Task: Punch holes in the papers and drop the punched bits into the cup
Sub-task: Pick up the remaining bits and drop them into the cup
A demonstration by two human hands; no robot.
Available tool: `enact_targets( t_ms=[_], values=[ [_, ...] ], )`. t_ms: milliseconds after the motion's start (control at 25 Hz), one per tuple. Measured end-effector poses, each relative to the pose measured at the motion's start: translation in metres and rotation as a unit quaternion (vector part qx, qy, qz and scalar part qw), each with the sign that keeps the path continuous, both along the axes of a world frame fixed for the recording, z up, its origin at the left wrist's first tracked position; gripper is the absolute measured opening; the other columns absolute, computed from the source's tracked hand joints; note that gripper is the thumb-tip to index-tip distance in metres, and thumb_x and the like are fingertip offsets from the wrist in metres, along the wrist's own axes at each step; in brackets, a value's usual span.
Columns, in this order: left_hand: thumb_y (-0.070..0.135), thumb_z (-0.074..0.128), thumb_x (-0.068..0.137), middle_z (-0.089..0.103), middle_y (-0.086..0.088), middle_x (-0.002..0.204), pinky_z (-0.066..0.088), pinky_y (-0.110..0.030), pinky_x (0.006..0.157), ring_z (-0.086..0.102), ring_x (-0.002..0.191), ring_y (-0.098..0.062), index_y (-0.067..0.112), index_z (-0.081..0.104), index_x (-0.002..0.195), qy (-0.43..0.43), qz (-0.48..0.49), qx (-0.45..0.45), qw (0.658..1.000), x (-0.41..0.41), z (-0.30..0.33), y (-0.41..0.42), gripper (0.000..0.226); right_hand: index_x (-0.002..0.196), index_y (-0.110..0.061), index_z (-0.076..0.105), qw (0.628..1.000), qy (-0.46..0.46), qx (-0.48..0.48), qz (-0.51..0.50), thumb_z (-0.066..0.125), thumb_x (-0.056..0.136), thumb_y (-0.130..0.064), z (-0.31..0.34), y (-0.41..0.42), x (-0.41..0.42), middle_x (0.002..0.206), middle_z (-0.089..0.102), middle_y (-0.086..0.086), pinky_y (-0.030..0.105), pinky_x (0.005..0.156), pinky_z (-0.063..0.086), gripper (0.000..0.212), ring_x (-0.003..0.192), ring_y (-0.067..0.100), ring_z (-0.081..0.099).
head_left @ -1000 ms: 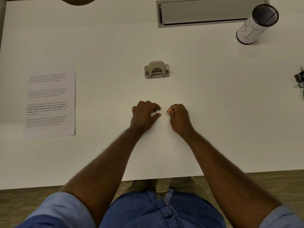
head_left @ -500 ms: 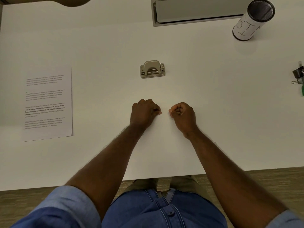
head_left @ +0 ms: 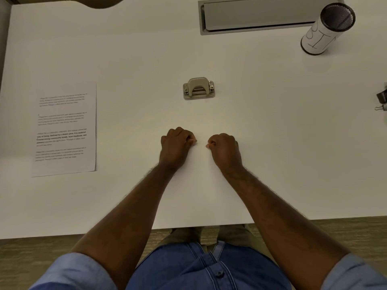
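Observation:
A grey two-hole punch (head_left: 198, 88) stands on the white table (head_left: 272, 132) straight ahead of me. A printed sheet of paper (head_left: 65, 130) lies flat at the left. The cup (head_left: 327, 28), a white-wrapped cylinder with a black mesh rim, stands at the far right corner. My left hand (head_left: 176, 147) and my right hand (head_left: 225, 150) rest on the table as fists, side by side and a little apart, well short of the punch. Neither fist shows anything held inside.
A grey cable-tray flap (head_left: 259, 15) is set into the table at the back. Black binder clips (head_left: 382, 101) lie at the right edge. The table's front edge runs just above my lap.
Both hands have curled from loosely bent fingers into tight fists. They stayed in the same spot on the table.

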State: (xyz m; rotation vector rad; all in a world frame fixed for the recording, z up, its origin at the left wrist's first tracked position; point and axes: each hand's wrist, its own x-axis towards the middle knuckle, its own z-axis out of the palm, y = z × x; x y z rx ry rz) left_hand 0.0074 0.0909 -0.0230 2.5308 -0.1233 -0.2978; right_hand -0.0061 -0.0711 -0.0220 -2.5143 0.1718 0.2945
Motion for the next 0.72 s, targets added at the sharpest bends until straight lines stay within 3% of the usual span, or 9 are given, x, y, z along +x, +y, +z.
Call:
enact_targets(
  t_ms=[240,480,720],
  values=[
    [0.025,0.056,0.093,0.054,0.009,0.092,0.025,-0.032,0.081,0.045,0.096,-0.013,0.021,0.064,0.091,-0.029,0.051,-0.041,0.997,-0.008,0.006,0.031,0.009,0.077,-0.004,0.065,0.998,0.006,-0.003,-0.059,0.052,0.082,0.004,0.005,0.013,-0.003,0.092,0.066,0.011,0.036,0.074,0.053,0.016,0.086,0.025,0.064],
    [0.028,0.056,0.093,0.051,0.011,0.092,0.025,-0.032,0.082,0.042,0.094,-0.010,0.021,0.063,0.092,-0.024,0.079,-0.045,0.996,-0.017,0.004,0.055,0.010,0.094,-0.003,0.059,0.995,0.058,0.050,-0.059,0.046,0.086,0.001,0.003,0.016,-0.005,0.106,0.052,0.022,0.033,0.076,0.040,0.016,0.096,0.034,0.051],
    [0.020,0.058,0.093,0.063,0.000,0.094,0.039,-0.036,0.083,0.053,0.093,-0.019,0.016,0.064,0.091,-0.038,0.093,-0.078,0.992,-0.019,0.001,0.078,0.007,0.091,0.003,0.062,0.998,0.021,-0.002,-0.066,0.044,0.079,0.013,0.003,0.011,-0.013,0.102,0.061,0.020,0.031,0.079,0.041,0.024,0.097,0.032,0.054]
  ],
)
